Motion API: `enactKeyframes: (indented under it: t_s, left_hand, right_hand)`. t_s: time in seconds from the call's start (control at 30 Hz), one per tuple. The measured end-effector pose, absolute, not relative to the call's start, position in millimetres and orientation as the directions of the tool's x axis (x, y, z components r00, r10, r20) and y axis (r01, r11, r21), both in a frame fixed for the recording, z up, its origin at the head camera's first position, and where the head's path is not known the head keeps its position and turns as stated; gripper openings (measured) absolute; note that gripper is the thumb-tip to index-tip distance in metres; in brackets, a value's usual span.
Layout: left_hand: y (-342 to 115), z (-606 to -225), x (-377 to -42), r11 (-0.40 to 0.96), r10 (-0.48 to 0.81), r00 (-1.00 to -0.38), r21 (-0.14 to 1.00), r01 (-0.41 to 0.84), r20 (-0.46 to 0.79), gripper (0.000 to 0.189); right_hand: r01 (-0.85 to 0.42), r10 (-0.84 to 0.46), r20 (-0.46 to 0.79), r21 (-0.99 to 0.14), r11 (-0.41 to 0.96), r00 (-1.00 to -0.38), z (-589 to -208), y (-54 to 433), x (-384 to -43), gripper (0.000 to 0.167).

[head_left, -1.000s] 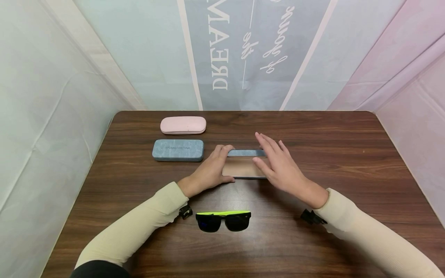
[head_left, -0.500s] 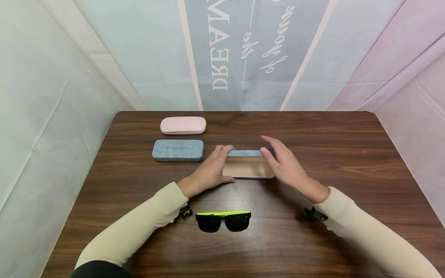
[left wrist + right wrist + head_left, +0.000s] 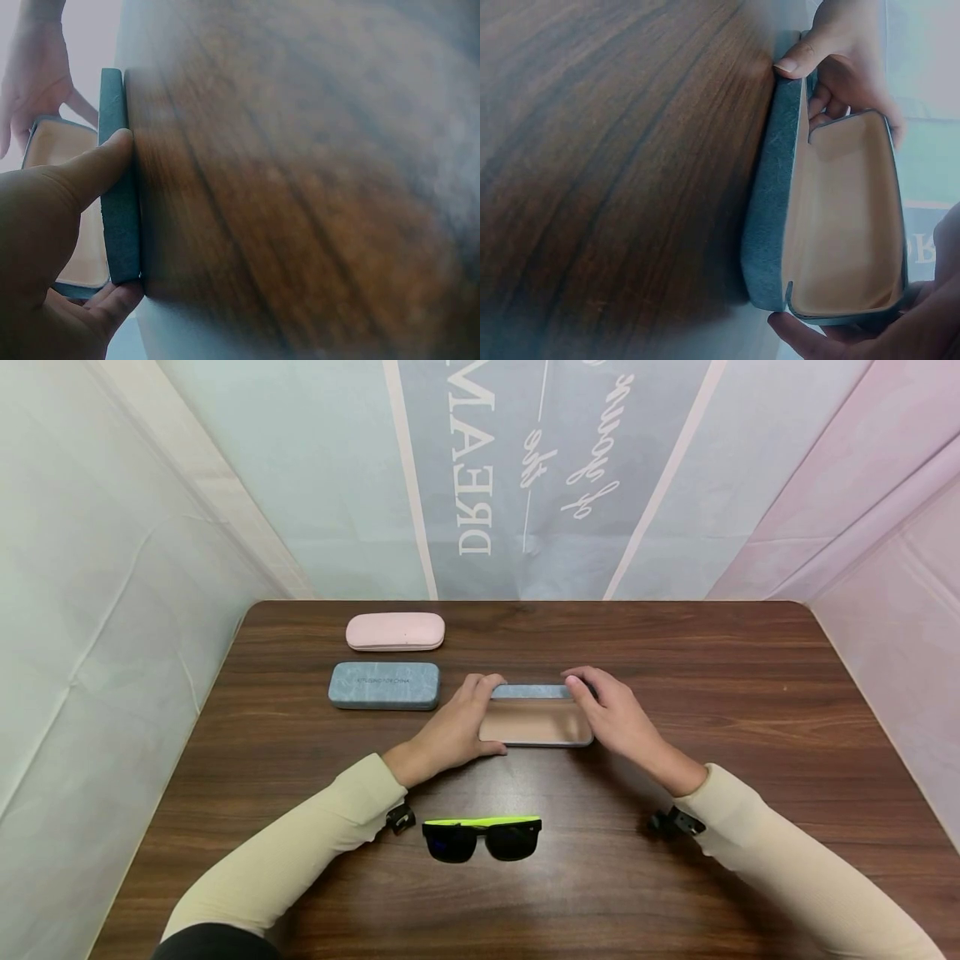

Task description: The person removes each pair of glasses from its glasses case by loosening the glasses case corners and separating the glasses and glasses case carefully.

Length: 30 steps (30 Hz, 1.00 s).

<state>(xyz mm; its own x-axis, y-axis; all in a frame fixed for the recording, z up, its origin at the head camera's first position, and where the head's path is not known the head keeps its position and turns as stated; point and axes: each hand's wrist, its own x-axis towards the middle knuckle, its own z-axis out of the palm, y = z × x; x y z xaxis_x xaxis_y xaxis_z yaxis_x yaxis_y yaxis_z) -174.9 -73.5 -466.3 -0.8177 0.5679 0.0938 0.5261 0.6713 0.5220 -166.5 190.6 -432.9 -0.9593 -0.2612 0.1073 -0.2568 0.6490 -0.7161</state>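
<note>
An open blue glasses case (image 3: 528,720) with a beige lining stands on the table between the hands, its lid raised. My left hand (image 3: 452,727) grips the left end, thumb at the near side and fingers at the far side; the left wrist view shows that thumb on the outer wall of the base. At the right end, my right hand (image 3: 621,717) holds the lid, thumb by its upper edge and the other fingers partly hidden behind. The right wrist view shows the bare lining (image 3: 847,217) inside the lid. Folded black sunglasses (image 3: 513,842) with bright green temples lie nearer the body.
A closed blue glasses case (image 3: 384,687) with small lettering lies left of the left hand. Behind it is a closed pink glasses case (image 3: 395,632). The dark wooden table (image 3: 750,693) ends at a printed cloth backdrop (image 3: 337,485).
My right hand has moved right from in front of the open case to its right end, and its fingers have come down around the lid. My left hand has stayed in place.
</note>
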Motion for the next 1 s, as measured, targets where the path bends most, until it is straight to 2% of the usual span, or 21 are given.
enactKeyframes:
  t_s: [0.67, 1.0]
  left_hand:
    - [-73.4, -463.0, -175.3, 0.681, 0.575, -0.813, 0.502, 0.534, 0.085, 0.096]
    - [-76.5, -459.4, -179.3, 0.677, 0.613, -0.788, 0.476, 0.561, 0.056, 0.097]
  right_hand:
    - [-0.209, -0.255, 0.049, -0.729, 0.652, -0.966, -439.4, 195.9, -169.3, 0.045]
    - [-0.196, -0.281, -0.003, -0.71, 0.676, -0.96, -436.0, 198.6, -172.4, 0.046]
